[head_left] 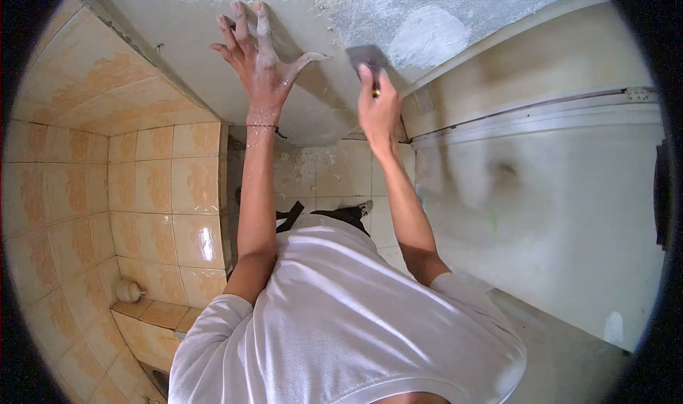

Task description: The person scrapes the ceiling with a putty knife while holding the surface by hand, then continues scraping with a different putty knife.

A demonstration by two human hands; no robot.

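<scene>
Right hand has the scraper pinched in its grip, pointing forward, with that white patch on the wall just right of it and the left hand splayed nearby, to its left.

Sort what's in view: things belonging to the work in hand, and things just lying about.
Part of the work, it seems:
flat tool in the right hand
patchy wall
spread left hand

Apparently just there:
pale round object, tiled ledge
dark wristband
</scene>
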